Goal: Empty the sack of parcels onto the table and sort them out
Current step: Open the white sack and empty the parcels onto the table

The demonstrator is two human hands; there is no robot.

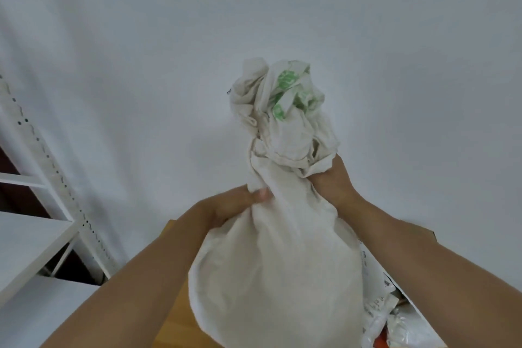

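The person holds a full cream cloth sack (278,271) upright over the wooden table (172,305); its round belly fills the low middle of the view, and whether its bottom rests on the wood or hangs just above it cannot be told, since the base runs out of view. The left hand (231,205) grips the gathered neck from the left, its thumb pressed flat on the cloth; the right hand (332,181) clutches the bunched fabric on the right side of the neck, fingers curled into the folds. Above both hands the mouth (279,107) stands up crumpled and closed, with green print showing in the creases. A few pale plastic parcels (392,316) lie on the table just beside the sack, towards the right edge; a white metal shelf (31,237) stands off the left edge.

The step in hand seems to be opening the neck before tipping; to do it well the person would loosen the bunched cloth with the right hand while the left steadies the neck; the mouth wants spreading wide first, so parcels slide rather than jam. Tipping should aim at the bare wood on the left, away from the pile on the right; a low, slow pour would keep light mailers from skating off the edge.
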